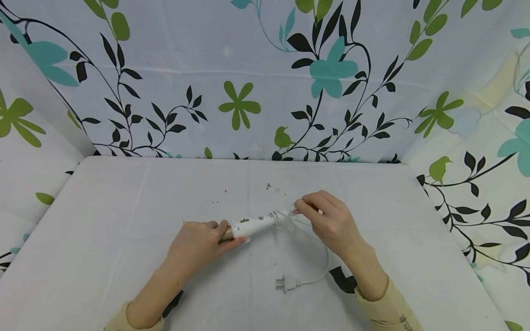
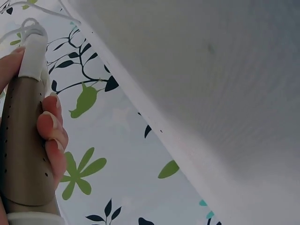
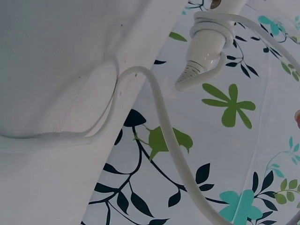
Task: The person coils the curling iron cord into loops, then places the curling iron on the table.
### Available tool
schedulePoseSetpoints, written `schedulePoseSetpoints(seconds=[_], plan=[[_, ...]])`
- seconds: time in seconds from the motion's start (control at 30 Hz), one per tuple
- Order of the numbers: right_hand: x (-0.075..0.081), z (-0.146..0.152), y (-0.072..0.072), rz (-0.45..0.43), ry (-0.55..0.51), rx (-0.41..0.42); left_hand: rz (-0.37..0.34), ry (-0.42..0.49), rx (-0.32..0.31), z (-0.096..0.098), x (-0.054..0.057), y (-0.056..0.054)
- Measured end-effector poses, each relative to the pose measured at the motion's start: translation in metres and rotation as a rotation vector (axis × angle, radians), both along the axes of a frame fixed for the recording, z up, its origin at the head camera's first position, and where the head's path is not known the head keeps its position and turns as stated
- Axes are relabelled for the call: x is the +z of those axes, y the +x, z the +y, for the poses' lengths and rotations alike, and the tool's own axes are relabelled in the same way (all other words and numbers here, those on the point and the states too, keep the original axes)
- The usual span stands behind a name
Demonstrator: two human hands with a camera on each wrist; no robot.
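Observation:
My left hand grips a curling iron by its bronze barrel, fingers curled round it. The iron lies slanted above the table, its white handle pointing right. White power cord is wound in a few turns round the handle's tail end, as the right wrist view shows. My right hand pinches the cord just beyond that end. From there a loop of cord hangs down to the two-pin plug, which lies on the table. In the right wrist view only a fingertip shows at the right edge.
A white cloth covers the table, with small dark specks scattered beyond the iron. Behind the table hangs a leaf-patterned curtain, and similar cloth flanks both sides. Dark straps show near the wrists.

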State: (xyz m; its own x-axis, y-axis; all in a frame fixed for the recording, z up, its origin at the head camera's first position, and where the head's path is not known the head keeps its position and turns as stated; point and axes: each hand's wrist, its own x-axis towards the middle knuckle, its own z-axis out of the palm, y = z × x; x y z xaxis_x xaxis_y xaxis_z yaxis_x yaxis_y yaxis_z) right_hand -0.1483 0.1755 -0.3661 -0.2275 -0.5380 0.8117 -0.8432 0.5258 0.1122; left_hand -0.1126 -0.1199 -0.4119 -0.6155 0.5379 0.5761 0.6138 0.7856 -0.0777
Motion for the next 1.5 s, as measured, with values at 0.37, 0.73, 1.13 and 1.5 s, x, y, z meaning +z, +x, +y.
schedulePoseSetpoints(seconds=[0.37,0.73,1.13,1.5], plan=[[-0.003,-0.004,0.002,-0.038,0.026,0.080,0.015,-0.040,-0.129,0.000,-0.002,-0.001],[-0.004,-0.005,0.002,-0.128,0.057,0.098,0.129,-0.069,-0.249,0.006,0.001,-0.001],[-0.007,0.010,-0.008,-0.232,-0.046,0.029,0.093,0.006,-0.307,0.000,0.002,-0.002],[-0.018,0.008,-0.012,-0.387,-0.111,-0.010,0.113,0.088,-0.371,0.001,0.005,-0.002]])
